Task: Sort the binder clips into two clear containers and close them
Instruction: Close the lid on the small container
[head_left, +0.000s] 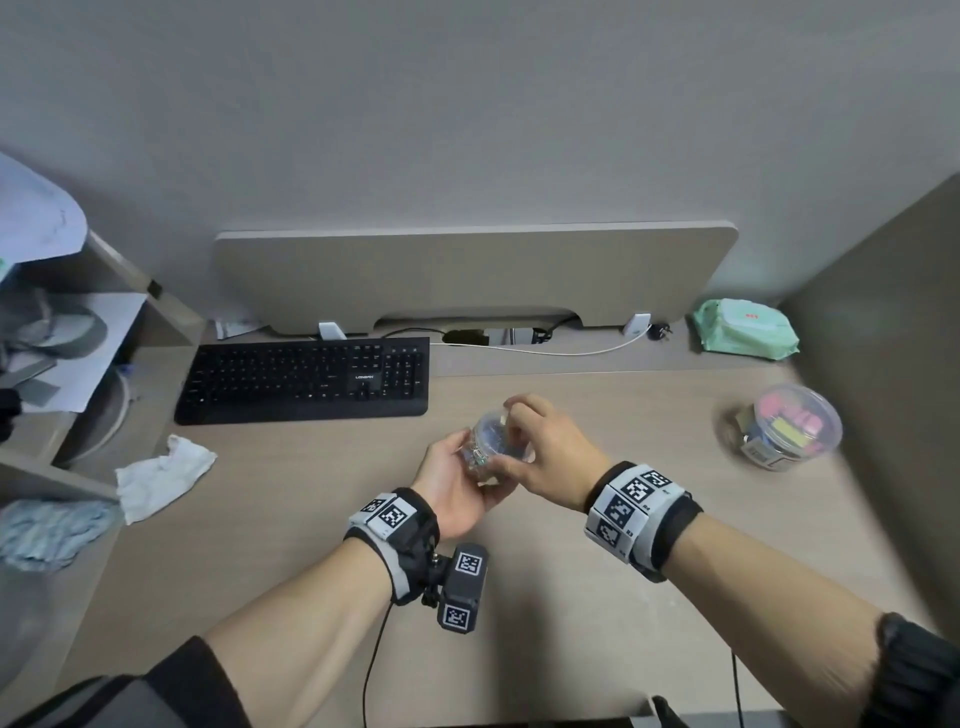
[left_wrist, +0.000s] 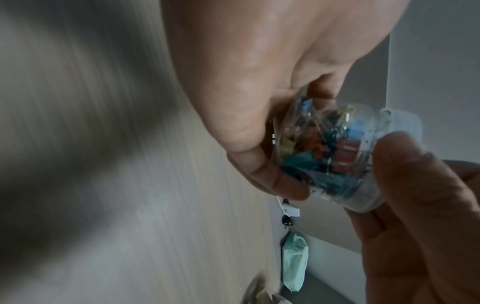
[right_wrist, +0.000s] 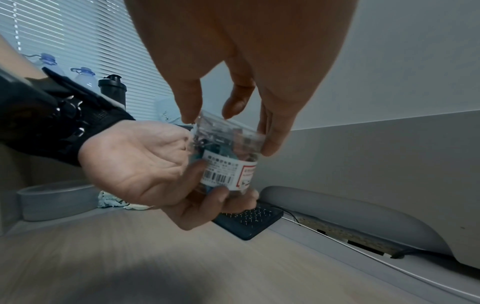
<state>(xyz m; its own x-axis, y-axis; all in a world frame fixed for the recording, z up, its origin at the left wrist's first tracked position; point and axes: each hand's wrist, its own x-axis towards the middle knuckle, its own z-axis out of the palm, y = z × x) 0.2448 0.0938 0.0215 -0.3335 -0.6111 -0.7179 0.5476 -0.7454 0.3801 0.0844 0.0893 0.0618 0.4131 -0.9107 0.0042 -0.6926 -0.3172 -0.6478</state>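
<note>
Both hands' fingers (right_wrist: 272, 131) encircle clear container (right_wrist: 226, 156) midair.

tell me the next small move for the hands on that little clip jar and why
Probably press or twist the lid down with the right hand while the left hand steadies the small clear container. It is held above the desk, full of coloured binder clips, with the right fingers around its top rim.

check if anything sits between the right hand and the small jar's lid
Nothing visible does. The right hand already has its fingertips on the lid of the small jar, which the left hand grips above the desk. Whether the lid is fully seated is unclear.
</note>
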